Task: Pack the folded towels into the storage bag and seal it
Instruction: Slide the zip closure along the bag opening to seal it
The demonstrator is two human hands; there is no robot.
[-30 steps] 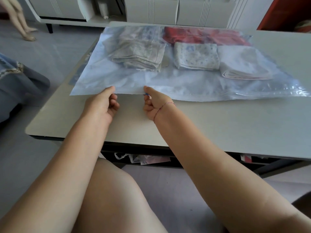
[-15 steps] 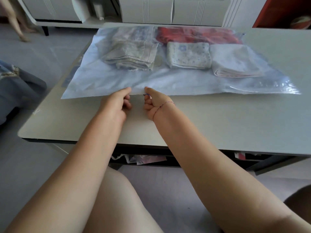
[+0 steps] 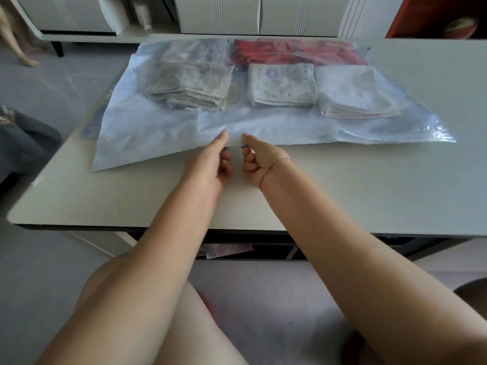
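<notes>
A clear storage bag (image 3: 163, 127) lies flat on the grey table (image 3: 369, 185). Inside it are folded towels: a beige stack (image 3: 192, 85) at left, a red one (image 3: 295, 52) at the back, a blue-flowered one (image 3: 282, 84) in the middle and a white one (image 3: 353, 93) at right. My left hand (image 3: 213, 162) and my right hand (image 3: 257, 159) sit close together at the bag's near edge, each pinching that edge between thumb and fingers. A small blue piece shows under my right fingertips.
White cabinets (image 3: 237, 14) stand beyond the table. A red cabinet (image 3: 434, 14) is at the far right. Another person's bare leg (image 3: 15, 46) is on the floor at far left. A dark cushion (image 3: 23, 143) lies left of the table. My knees are below the table edge.
My left hand slid right along the bag's near edge until it came beside my right hand. My right hand stayed on the edge. The view shifted slightly.
</notes>
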